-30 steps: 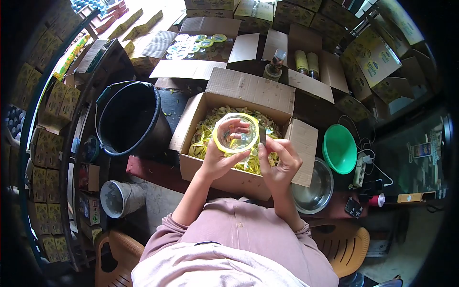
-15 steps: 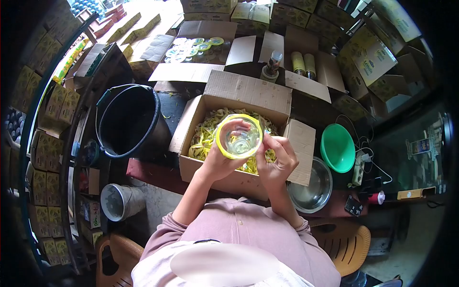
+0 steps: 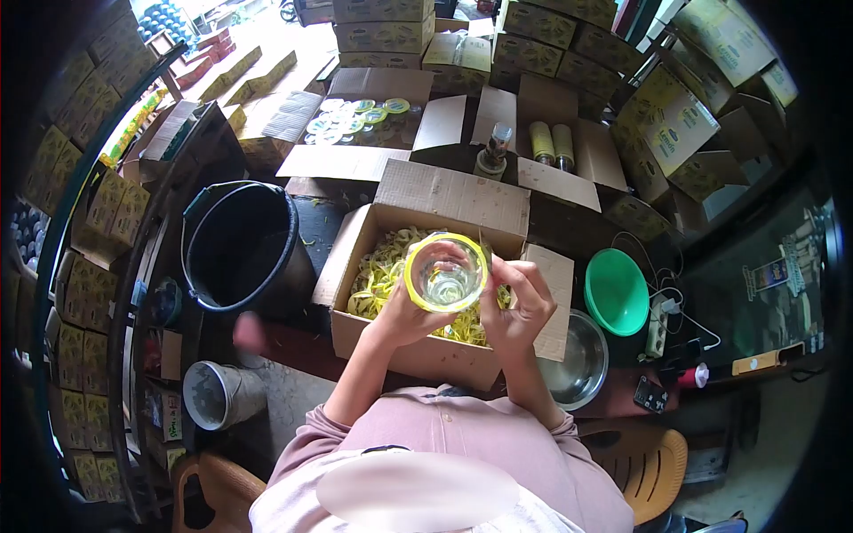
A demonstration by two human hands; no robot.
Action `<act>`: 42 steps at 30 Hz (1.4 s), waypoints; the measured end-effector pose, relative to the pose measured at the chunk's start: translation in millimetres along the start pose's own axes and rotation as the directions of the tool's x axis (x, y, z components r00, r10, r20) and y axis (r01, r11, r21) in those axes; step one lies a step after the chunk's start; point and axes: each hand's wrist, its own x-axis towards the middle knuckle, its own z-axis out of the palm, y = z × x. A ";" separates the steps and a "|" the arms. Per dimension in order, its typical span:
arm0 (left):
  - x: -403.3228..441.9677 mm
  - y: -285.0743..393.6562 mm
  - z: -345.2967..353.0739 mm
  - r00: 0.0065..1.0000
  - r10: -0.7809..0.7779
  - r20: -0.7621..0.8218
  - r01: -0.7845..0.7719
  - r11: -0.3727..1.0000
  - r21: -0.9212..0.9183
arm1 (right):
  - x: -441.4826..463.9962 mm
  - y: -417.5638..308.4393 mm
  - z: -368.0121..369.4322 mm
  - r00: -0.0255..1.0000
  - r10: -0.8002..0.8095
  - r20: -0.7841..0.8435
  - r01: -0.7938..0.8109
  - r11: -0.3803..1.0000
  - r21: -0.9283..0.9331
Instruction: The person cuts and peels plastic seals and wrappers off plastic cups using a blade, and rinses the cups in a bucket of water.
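Observation:
A clear cup (image 3: 447,284) with a yellow band round its rim is held over an open cardboard box, its mouth facing up at me. My left hand (image 3: 402,318) is wrapped round the cup's left side and underside, with fingers showing through the clear wall. At the right edge of the rim, my right hand (image 3: 522,306) has thumb and index finger pinched together. A thin sliver shows by those fingertips, too small to make out. Below lies the cardboard box (image 3: 418,360), holding a heap of yellow and pale strips (image 3: 378,280).
On the left stand a black bucket (image 3: 289,266) and a grey pail (image 3: 244,393). A green bowl (image 3: 617,289) and a metal basin (image 3: 586,364) sit to the right. Behind, one carton (image 3: 346,163) holds yellow-rimmed round pieces; a jar (image 3: 490,162) stands beside another carton.
The camera view has tilted, so the surroundings sit lower in the picture. Both hands keep the cup over the box; the cup has tipped slightly, and the right fingers stay at its rim.

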 end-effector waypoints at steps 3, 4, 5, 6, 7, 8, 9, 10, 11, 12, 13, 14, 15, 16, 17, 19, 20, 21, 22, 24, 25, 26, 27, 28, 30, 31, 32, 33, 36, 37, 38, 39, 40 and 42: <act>-4.2 5.7 0.6 0.998 -0.047 0.036 0.045 0.998 0.044 | 1.1 7.0 -2.4 0.999 0.015 0.043 -0.015 1.000 0.004; -4.5 6.1 1.6 0.997 -0.068 0.038 0.068 0.998 0.019 | 0.4 9.0 -2.2 0.998 0.030 0.046 -0.032 0.999 0.028; -4.3 7.1 2.6 0.995 -0.090 0.040 0.090 0.996 -0.007 | -0.7 11.0 -1.9 0.998 0.046 0.050 -0.048 0.997 0.052; -4.1 7.5 2.8 0.993 -0.111 0.042 0.112 0.993 -0.032 | -1.5 11.8 -1.7 0.997 0.061 0.054 -0.065 0.995 0.076; -4.6 1.2 1.8 0.995 -0.083 0.058 0.084 0.996 -0.008 | -2.2 11.5 -1.8 0.996 0.079 0.037 -0.081 0.994 0.076; -3.9 -0.9 0.9 0.997 -0.060 0.044 0.061 0.998 -0.019 | -3.4 10.6 -2.5 0.995 0.097 0.020 -0.098 0.992 0.076; -3.3 -2.3 0.1 0.999 -0.038 0.030 0.039 0.999 -0.030 | -4.9 9.6 -3.2 0.993 0.115 0.003 -0.115 0.990 0.076; -2.8 -3.1 -0.9 1.000 -0.015 0.017 0.016 0.999 -0.041 | -5.8 7.9 -4.1 0.992 0.125 0.002 -0.125 0.989 0.077; -2.5 -2.3 -3.3 0.997 -0.059 0.059 0.065 0.991 -0.115 | -6.3 5.8 -5.1 0.991 0.134 0.000 -0.134 0.988 0.078; -4.1 -2.3 -2.8 0.997 -0.069 0.027 0.073 0.983 -0.167 | -7.4 4.4 -5.8 0.989 0.145 -0.001 -0.144 0.986 0.079; -6.4 -2.3 -1.4 0.997 -0.082 -0.004 0.079 0.972 -0.219 | -8.5 4.2 -6.3 0.990 0.140 0.014 -0.141 0.988 0.064; -7.4 -2.9 -0.2 0.995 -0.096 -0.034 0.083 0.959 -0.270 | -9.2 4.5 -6.9 0.990 0.135 0.027 -0.137 0.989 0.050; -8.3 -7.2 1.4 0.992 -0.118 -0.045 0.095 0.931 -0.352 | -9.7 4.9 -7.7 0.991 0.131 0.041 -0.132 0.991 0.035; -8.4 -8.5 -1.3 0.992 -0.116 -0.041 0.099 0.951 -0.292 | -11.4 7.5 -7.1 0.988 0.153 0.031 -0.153 0.988 0.027; -7.2 -9.5 -7.0 0.993 -0.113 -0.037 0.102 0.968 -0.229 | -13.5 13.1 -4.8 0.985 0.173 0.021 -0.174 0.985 0.020; -7.2 -12.8 -13.3 0.994 -0.102 -0.039 0.096 0.986 -0.137 | -13.2 27.2 -2.7 0.980 0.157 0.120 -0.133 0.973 -0.190; -8.2 -13.7 -12.9 0.992 -0.111 -0.059 0.098 0.978 -0.186 | -20.3 39.9 -2.4 0.930 0.269 0.252 -0.194 0.938 -0.288; -9.7 -14.3 -12.4 0.990 -0.121 -0.078 0.100 0.967 -0.234 | -21.0 39.4 -1.9 0.898 0.361 0.252 -0.294 0.917 -0.269; -11.4 -14.3 -12.0 0.987 -0.133 -0.095 0.102 0.955 -0.280 | -21.8 37.8 -1.0 0.856 0.451 0.253 -0.392 0.885 -0.249; -13.3 -13.9 -9.5 0.981 -0.169 -0.091 0.127 0.926 -0.354 | -17.9 32.3 -0.8 0.894 0.403 0.196 -0.378 0.913 -0.156; -16.3 -15.3 -9.5 0.982 -0.171 -0.081 0.133 0.929 -0.344 | -18.6 27.8 -2.0 0.907 0.387 0.166 -0.373 0.921 -0.112; -17.4 -16.7 -9.5 0.983 -0.168 -0.072 0.135 0.933 -0.333 | -18.7 24.8 -2.6 0.939 0.318 0.131 -0.308 0.947 -0.094; -18.3 -15.8 -8.4 0.983 -0.169 -0.065 0.131 0.911 -0.391 | -19.2 21.7 -3.7 0.964 0.248 0.094 -0.241 0.967 -0.079; -18.3 -15.9 -7.5 0.988 -0.140 -0.060 0.112 0.934 -0.339 | -19.5 18.4 -5.1 0.983 0.175 0.055 -0.171 0.983 -0.067; -17.9 -16.0 -5.6 0.996 -0.082 -0.045 0.069 0.970 -0.232 | -20.8 11.2 -7.1 0.994 0.107 0.032 -0.104 0.992 -0.078; -17.0 -14.8 -4.1 0.995 -0.079 -0.054 0.070 0.986 -0.149 | -23.4 7.8 -7.6 0.996 0.092 0.022 -0.089 0.992 -0.086; -17.1 -16.0 -3.2 0.996 -0.077 -0.054 0.069 0.988 -0.136 | -25.8 5.8 -7.1 0.997 0.075 0.013 -0.074 0.993 -0.093; -17.6 -17.3 -2.3 0.996 -0.076 -0.054 0.069 0.990 -0.123 | -28.8 5.7 -5.8 0.998 0.055 -0.004 -0.055 0.994 -0.090; -17.4 -16.9 0.0 0.996 -0.064 -0.058 0.062 0.997 -0.050 | -33.8 0.6 -1.7 0.998 0.063 -0.022 -0.064 0.995 -0.077; -17.3 -16.0 0.8 0.996 -0.059 -0.060 0.058 0.998 -0.020 | -34.1 1.4 -0.3 0.998 0.045 -0.040 -0.048 0.995 -0.082; -17.1 -15.6 1.6 0.996 -0.060 -0.068 0.062 0.998 0.022 | -34.3 1.3 0.0 0.998 0.039 -0.045 -0.043 0.995 -0.092; -17.1 -15.3 2.4 0.995 -0.061 -0.078 0.066 0.996 0.064 | -34.1 0.9 0.1 0.998 0.032 -0.050 -0.037 0.994 -0.102; -17.1 -15.3 2.7 0.994 -0.061 -0.087 0.070 0.992 0.107 | -33.7 0.6 0.4 0.998 0.025 -0.055 -0.031 0.993 -0.111; -19.4 -18.5 1.6 0.995 -0.061 -0.074 0.073 0.982 0.174 | -33.1 0.3 1.6 0.999 0.014 -0.048 -0.020 0.993 -0.116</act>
